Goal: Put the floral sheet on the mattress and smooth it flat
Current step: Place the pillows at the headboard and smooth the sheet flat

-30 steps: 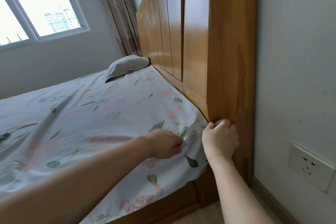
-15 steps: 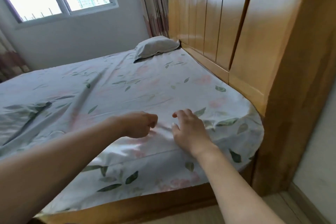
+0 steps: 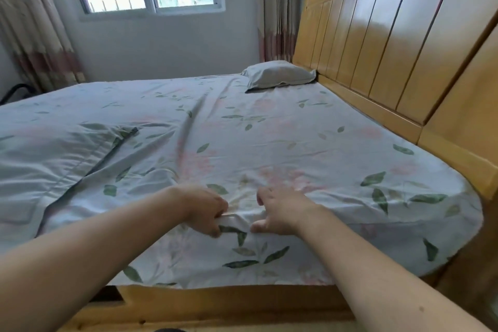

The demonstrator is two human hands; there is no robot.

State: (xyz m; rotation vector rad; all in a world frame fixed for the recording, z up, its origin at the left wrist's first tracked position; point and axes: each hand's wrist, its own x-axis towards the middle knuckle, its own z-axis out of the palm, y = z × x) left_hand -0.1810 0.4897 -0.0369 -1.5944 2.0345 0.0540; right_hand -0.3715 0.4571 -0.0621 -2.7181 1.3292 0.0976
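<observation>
The fingers of the left hand (image 3: 204, 210) are curled and pinching a small raised fold of the floral sheet (image 3: 269, 148) at the near edge of the bed, thumb below and fingertips above. The right hand (image 3: 283, 210) lies just beside it, fingers bent and loosely spread, the thumb pressed to the cloth under the same fold; whether it truly grips the cloth or only presses on it I cannot tell. Both hands sit close together, with the little ridge of cloth between them.

Outward from there, the sheet already covers the whole mattress as far as can be seen, hanging down over the near side above the wooden bed frame (image 3: 215, 302) and rounding the corner near the headboard (image 3: 377, 48). So the laying-on looks done. The smoothing is not: a long crease runs from the hands up toward the pillow (image 3: 277, 75), and on the left a flap of cloth lies folded over itself with rumpled ridges around it. Small puckers also gather at the right corner. In my judgement the near edge is being pulled straight, and the left half and the middle crease are left to flatten.

No brand, label or writing can be read anywhere in view.
</observation>
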